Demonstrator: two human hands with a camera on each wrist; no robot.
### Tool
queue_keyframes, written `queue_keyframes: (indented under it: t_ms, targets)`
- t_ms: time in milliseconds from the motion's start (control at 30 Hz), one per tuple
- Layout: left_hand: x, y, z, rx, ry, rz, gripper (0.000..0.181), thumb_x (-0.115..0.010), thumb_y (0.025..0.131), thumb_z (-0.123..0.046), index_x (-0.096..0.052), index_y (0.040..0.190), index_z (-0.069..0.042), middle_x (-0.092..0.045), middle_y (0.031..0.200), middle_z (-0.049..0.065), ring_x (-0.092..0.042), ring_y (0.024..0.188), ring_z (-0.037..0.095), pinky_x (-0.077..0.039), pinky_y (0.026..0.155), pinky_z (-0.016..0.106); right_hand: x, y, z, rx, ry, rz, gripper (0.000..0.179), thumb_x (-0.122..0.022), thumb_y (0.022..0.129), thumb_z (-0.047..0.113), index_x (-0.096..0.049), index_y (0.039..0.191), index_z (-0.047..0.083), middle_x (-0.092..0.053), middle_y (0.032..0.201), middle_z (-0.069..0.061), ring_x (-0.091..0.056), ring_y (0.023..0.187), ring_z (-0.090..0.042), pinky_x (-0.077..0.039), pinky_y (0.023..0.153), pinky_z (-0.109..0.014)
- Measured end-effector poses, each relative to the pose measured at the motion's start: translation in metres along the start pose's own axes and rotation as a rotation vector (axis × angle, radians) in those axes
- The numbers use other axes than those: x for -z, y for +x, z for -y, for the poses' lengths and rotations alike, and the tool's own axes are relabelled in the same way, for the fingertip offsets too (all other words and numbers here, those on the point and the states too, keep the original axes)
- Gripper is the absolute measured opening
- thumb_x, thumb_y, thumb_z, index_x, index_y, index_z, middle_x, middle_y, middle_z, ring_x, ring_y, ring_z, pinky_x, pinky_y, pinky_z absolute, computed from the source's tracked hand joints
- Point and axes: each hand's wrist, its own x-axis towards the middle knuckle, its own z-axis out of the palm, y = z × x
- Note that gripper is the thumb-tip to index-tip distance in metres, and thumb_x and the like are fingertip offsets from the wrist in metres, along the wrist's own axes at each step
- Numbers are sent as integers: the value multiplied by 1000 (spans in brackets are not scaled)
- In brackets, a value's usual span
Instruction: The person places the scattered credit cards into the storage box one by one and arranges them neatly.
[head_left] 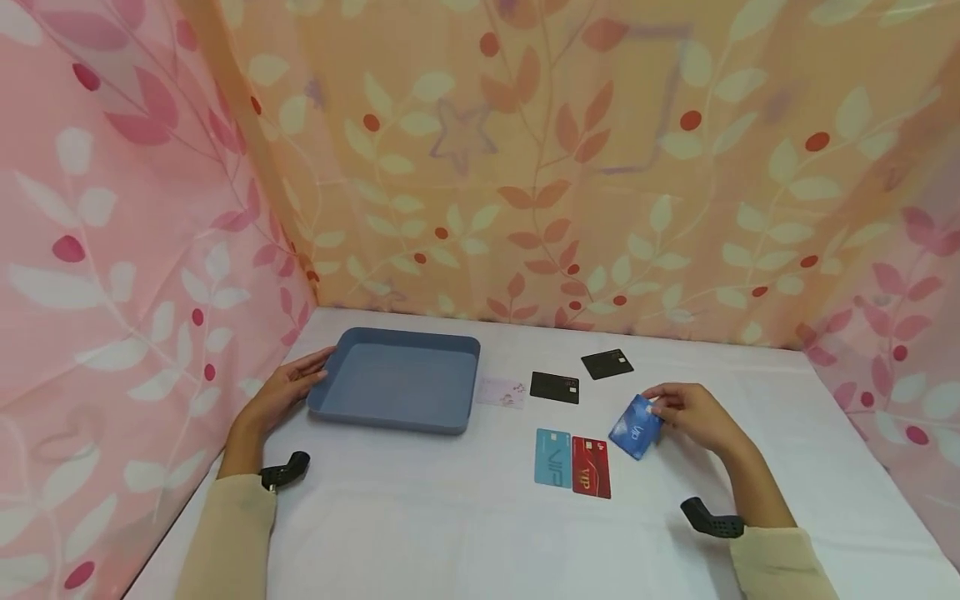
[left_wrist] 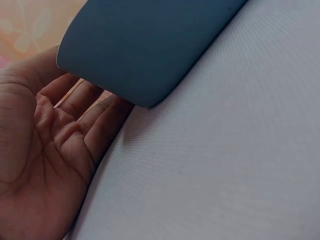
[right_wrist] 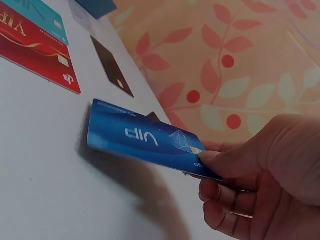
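Note:
Between the thumb and fingers of my right hand [head_left: 693, 417] is a blue VIP card [head_left: 636, 427]. In the right wrist view the card [right_wrist: 142, 135] is raised at a tilt, casting a shadow on the white cloth, the thumb over its chip end. My left hand [head_left: 281, 398] rests against the left side of a blue-grey rectangular tray [head_left: 390, 422]. In the left wrist view its fingers [left_wrist: 82, 97] lie loosely extended along the outer wall of the tray [left_wrist: 135, 50], partly hidden behind it.
Left of the blue card, a light-blue VIP card [head_left: 553, 458] and a red VIP card [head_left: 591, 467] lie side by side. Farther back are two black cards [head_left: 555, 387] and, beside the tray, a pale flowered card [head_left: 501, 392]. Patterned curtains [head_left: 525, 167] enclose the white table [head_left: 420, 525].

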Motion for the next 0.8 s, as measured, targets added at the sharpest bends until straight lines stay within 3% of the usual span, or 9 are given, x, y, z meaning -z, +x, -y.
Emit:
queue_keyframes:
  t_ms: [100, 233, 533, 800]
  targets:
    - [0, 1, 0, 2, 5, 9, 59, -54, 107, -22, -31, 160, -11, -22, 167, 14, -14, 155, 33, -26, 120, 36, -1, -1, 4, 7, 43, 22, 33, -62, 96, -1, -63, 128, -10, -67, 92, -11, -62, 81, -23, -58, 67, -29]
    - [0, 0, 0, -2, 4, 3, 59, -54, 107, -22, -31, 160, -11, -23, 167, 15, -16, 154, 33, -36, 108, 14, -5, -1, 12, 13, 114, 35, 41, -64, 95, 0, -58, 134, -13, -69, 98, -15, -66, 84, -24, -62, 74, -34]
    - [-2, 0, -1, 4, -1, -7, 58, -54, 107, -21, -32, 160, -10, -23, 167, 14, -16, 154, 34, -38, 105, 13, -21, 1, 39, 47, 182, 9, 45, -68, 93, 2, -58, 135, -8, -67, 98, -16, -70, 83, -27, -62, 74, -33]
    - [0, 0, -1, -35, -18, 12, 57, -52, 107, -17, -30, 160, -8, -21, 167, 17, -14, 154, 37, -39, 103, 10, -36, 10, 67, 100, 134, -34, 40, -73, 90, 5, -64, 129, -3, -66, 95, -14, -73, 78, -25, -63, 71, -36]
